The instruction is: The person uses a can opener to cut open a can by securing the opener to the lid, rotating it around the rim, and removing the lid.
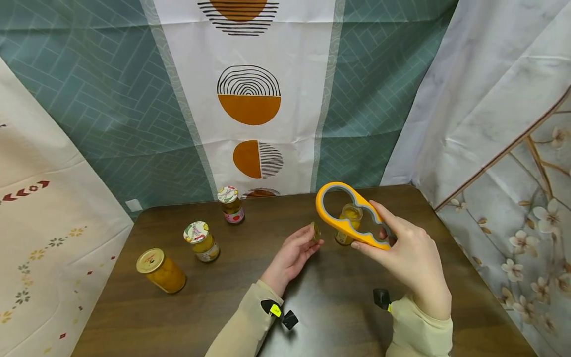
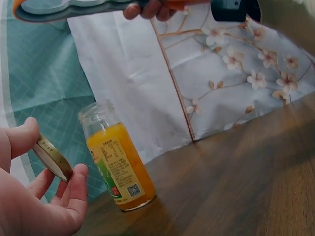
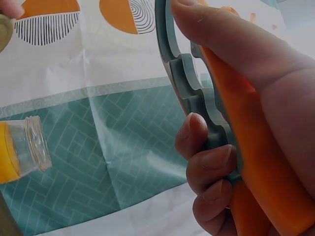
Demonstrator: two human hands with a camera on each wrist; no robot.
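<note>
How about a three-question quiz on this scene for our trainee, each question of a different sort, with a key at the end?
1. What does the left hand hold?
a) the opener
b) a loose lid
c) the open jar
2. True or false: the right hand has the opener fitted around the open jar.
3. In the head view, how many jars have their lids on?

Key:
1. b.
2. False. The head view shows the jar through the opener, but the left wrist view shows the opener held well above it.
3. Three: one with a gold lid, two with white patterned lids.
</note>
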